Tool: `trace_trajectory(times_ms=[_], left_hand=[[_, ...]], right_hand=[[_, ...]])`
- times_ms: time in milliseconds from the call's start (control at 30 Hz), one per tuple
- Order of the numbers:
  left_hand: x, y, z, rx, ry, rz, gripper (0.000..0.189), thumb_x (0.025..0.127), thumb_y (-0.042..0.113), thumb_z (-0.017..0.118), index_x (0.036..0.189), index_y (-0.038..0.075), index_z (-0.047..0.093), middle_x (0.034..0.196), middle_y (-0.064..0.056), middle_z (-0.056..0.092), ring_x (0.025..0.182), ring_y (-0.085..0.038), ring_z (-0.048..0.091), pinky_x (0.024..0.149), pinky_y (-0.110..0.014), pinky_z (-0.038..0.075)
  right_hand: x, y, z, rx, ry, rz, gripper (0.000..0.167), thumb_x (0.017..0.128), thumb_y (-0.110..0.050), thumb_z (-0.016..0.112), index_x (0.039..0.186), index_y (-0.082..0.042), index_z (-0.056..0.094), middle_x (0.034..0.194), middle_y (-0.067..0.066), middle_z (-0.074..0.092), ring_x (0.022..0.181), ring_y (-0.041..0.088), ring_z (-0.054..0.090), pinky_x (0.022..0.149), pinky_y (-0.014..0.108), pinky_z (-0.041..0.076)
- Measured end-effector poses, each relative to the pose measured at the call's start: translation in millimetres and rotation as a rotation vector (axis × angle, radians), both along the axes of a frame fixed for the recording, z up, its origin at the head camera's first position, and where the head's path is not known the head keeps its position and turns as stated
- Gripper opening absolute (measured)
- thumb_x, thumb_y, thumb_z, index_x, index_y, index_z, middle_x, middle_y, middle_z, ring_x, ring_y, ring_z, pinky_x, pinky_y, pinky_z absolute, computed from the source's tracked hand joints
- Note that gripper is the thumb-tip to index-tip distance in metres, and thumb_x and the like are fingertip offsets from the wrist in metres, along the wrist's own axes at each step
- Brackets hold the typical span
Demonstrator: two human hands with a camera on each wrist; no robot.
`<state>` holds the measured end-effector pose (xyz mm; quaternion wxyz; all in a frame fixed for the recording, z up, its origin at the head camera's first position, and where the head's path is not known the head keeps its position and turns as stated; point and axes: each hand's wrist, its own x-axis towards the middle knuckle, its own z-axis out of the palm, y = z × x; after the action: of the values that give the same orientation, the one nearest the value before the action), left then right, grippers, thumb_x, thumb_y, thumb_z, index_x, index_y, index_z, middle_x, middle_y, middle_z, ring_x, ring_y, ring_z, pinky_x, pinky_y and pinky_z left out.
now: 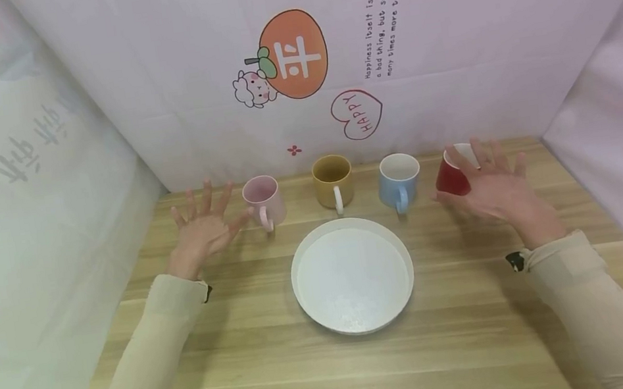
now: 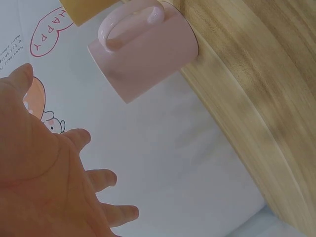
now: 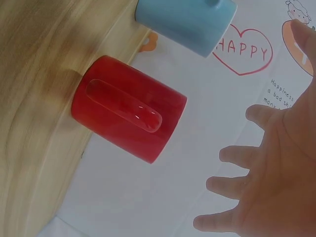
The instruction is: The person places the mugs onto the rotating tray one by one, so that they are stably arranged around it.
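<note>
My left hand [image 1: 203,231] hovers with spread fingers beside the pink mug [image 1: 265,204], holding nothing. In the left wrist view the pink mug [image 2: 145,52] stands apart from the palm. On the other side my right hand [image 1: 492,187], fingers also spread, is raised in front of the red mug [image 1: 451,179] and partly hides it in the head view. The right wrist view shows the red mug [image 3: 128,109] with its handle facing the camera, apart from the fingers. Between the hands stand a mustard mug [image 1: 327,191] with a white handle and a light blue mug [image 1: 393,191].
A round white tray [image 1: 360,328] lies in the middle of the wooden table [image 1: 338,383], nearer than the row of mugs. Behind the mugs rises a printed white cloth [image 1: 207,129]. More white cloth hangs at the left and right sides.
</note>
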<state>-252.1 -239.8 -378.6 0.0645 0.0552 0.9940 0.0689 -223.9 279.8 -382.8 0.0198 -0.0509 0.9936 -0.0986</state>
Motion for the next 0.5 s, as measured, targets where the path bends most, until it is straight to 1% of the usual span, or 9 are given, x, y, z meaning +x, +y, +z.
trace_trajectory(times_ms=[200,367,500], left_hand=[[-0.6,0.4,-2.1,0.010,0.000,-0.001,0.087,0.088,0.087,0.012,0.157,0.039,-0.012,0.162,-0.004,-0.031,0.146,-0.045,-0.030,0.110,-0.080,-0.015],[-1.7,-0.9,-2.8,0.016,0.005,-0.004,0.087,0.090,0.085,0.016,0.158,0.038,-0.009,0.162,-0.003,-0.031,0.146,-0.046,-0.028,0.110,-0.083,-0.010],[-1.9,-1.1,-3.2,0.025,0.011,-0.010,0.086,0.092,0.082,0.021,0.160,0.036,-0.004,0.163,-0.003,-0.029,0.148,-0.046,-0.026,0.110,-0.083,-0.007]], right_hand=[[-0.7,-0.8,-2.4,0.007,0.007,-0.001,0.098,0.087,-0.085,0.033,0.161,-0.030,0.000,0.166,0.025,-0.011,0.148,0.055,-0.016,0.105,0.087,-0.006],[-1.9,-1.7,-1.6,0.005,0.018,0.001,0.098,0.087,-0.085,0.034,0.162,-0.029,0.002,0.166,0.026,-0.008,0.149,0.055,-0.014,0.105,0.086,-0.004],[-2.2,-2.6,-1.1,0.009,0.016,0.010,0.098,0.088,-0.084,0.034,0.162,-0.027,0.003,0.165,0.027,-0.005,0.149,0.054,-0.014,0.107,0.084,-0.002]])
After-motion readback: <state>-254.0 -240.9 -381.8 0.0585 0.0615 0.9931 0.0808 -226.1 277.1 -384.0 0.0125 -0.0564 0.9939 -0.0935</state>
